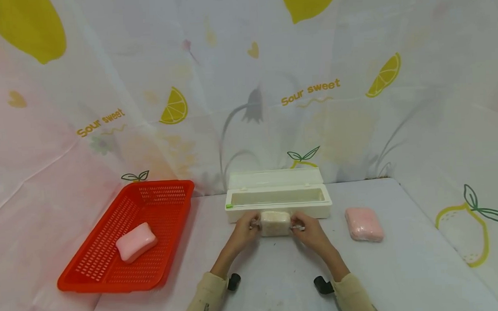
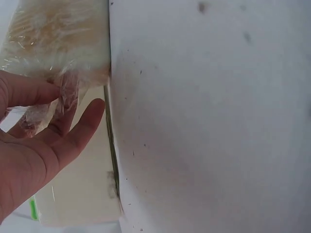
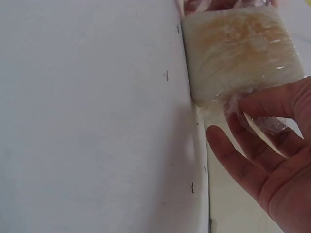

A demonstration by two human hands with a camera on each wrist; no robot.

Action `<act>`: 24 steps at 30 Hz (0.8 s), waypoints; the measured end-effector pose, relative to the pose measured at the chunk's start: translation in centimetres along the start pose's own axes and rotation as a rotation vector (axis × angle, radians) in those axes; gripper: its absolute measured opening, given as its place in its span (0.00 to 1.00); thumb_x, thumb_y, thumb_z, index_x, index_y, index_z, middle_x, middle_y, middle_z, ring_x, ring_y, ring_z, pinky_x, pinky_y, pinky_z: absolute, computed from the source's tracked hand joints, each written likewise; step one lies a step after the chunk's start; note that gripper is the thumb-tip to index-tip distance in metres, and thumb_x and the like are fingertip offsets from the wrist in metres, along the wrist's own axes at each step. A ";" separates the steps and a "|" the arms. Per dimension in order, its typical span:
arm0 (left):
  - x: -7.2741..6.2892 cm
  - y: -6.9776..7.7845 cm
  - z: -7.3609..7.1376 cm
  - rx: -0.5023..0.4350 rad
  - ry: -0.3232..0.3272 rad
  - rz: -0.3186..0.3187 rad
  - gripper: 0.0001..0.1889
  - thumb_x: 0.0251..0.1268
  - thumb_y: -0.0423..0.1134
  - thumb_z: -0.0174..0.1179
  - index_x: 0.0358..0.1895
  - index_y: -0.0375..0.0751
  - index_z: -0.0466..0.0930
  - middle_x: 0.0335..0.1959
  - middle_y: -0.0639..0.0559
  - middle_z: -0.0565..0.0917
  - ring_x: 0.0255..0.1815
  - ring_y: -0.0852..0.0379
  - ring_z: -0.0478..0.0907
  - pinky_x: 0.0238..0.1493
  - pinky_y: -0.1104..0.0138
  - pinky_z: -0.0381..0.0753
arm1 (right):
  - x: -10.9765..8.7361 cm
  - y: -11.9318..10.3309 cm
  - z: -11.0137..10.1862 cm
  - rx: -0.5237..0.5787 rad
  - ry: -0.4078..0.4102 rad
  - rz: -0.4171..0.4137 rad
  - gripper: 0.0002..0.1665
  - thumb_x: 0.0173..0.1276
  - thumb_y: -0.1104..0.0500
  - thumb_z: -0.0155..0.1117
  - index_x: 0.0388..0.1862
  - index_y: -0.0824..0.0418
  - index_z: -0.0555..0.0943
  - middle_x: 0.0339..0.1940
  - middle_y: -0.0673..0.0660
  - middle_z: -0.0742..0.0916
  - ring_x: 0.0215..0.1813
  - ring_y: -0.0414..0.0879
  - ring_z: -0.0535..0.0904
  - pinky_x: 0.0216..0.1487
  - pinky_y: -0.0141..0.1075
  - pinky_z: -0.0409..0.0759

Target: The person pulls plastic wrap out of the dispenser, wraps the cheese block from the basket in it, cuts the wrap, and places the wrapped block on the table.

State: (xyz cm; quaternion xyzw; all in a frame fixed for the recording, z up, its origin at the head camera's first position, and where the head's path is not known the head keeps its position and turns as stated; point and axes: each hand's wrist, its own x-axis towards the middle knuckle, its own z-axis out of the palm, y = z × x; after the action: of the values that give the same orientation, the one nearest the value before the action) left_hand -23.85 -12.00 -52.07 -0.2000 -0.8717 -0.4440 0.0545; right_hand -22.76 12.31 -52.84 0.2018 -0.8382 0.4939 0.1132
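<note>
A cream bar of soap point(image 1: 275, 223), wrapped in clear plastic film, stands between the two hands at the front of a long white box point(image 1: 278, 212). My left hand point(image 1: 245, 229) pinches the gathered film at the bar's left end, with thumb and fingers on the twisted plastic point(image 2: 68, 92). On the opposite end my right hand point(image 1: 308, 229) pinches the other tail of film point(image 3: 235, 107). In both wrist views the film lies wrinkled and shiny over the bar, whose top looks brownish in patches.
The white box has its lid point(image 1: 275, 178) raised at the back and a green tab at its left. A red basket point(image 1: 170, 270) on the left holds an unwrapped-looking pink bar point(image 1: 136, 242). Another pink bar point(image 1: 364, 224), shiny with film, lies on the white table point(image 1: 412, 269) at right.
</note>
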 end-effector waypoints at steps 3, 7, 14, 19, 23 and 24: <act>0.1 0.3 0.1 0.013 0.005 -0.016 0.15 0.58 0.18 0.58 0.39 0.43 0.74 0.45 0.47 0.79 0.55 0.45 0.77 0.49 0.55 0.80 | -0.1 -0.2 0.1 0.005 0.021 0.016 0.19 0.52 0.79 0.68 0.33 0.57 0.77 0.35 0.51 0.84 0.44 0.50 0.84 0.42 0.38 0.83; 0.2 0.8 -0.1 0.011 0.015 0.001 0.15 0.57 0.17 0.57 0.38 0.43 0.73 0.42 0.49 0.78 0.51 0.48 0.77 0.46 0.56 0.80 | -0.5 -0.7 0.1 -0.016 0.032 0.057 0.19 0.54 0.78 0.69 0.33 0.57 0.77 0.35 0.51 0.84 0.45 0.49 0.83 0.42 0.37 0.83; -0.2 2.5 -1.7 -0.241 -0.087 0.000 0.11 0.61 0.15 0.53 0.41 0.33 0.75 0.40 0.43 0.78 0.40 0.47 0.79 0.37 0.58 0.82 | -1.9 -2.5 -0.6 -0.123 0.093 0.051 0.17 0.54 0.76 0.68 0.36 0.56 0.78 0.36 0.51 0.85 0.45 0.49 0.84 0.36 0.35 0.82; 0.0 2.4 -2.4 -0.511 -0.171 -0.135 0.04 0.66 0.24 0.54 0.39 0.34 0.76 0.32 0.46 0.80 0.32 0.55 0.78 0.30 0.63 0.79 | -3.3 -3.7 -0.5 -0.280 0.208 -0.045 0.15 0.56 0.73 0.66 0.38 0.59 0.76 0.36 0.54 0.86 0.39 0.46 0.84 0.32 0.36 0.80; 0.1 2.9 -2.8 -0.596 -0.195 -0.226 0.03 0.63 0.26 0.56 0.35 0.37 0.76 0.31 0.49 0.79 0.31 0.56 0.77 0.29 0.65 0.77 | -4.5 -4.4 -0.3 -0.417 0.231 -0.164 0.15 0.54 0.73 0.66 0.37 0.59 0.74 0.32 0.52 0.84 0.30 0.42 0.80 0.27 0.31 0.77; 0.2 3.0 -2.9 -0.599 -0.203 -0.243 0.03 0.62 0.26 0.56 0.35 0.38 0.76 0.31 0.50 0.79 0.31 0.57 0.77 0.28 0.66 0.77 | -4.9 -4.5 -0.3 -0.450 0.229 -0.198 0.16 0.53 0.73 0.66 0.37 0.60 0.74 0.31 0.51 0.83 0.28 0.41 0.78 0.26 0.30 0.76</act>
State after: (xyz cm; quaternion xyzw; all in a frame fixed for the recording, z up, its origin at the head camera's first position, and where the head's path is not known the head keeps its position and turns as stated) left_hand -23.03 -12.63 -48.03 -0.1449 -0.7211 -0.6614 -0.1469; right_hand -16.37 11.72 -51.09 0.1955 -0.8848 0.3013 0.2970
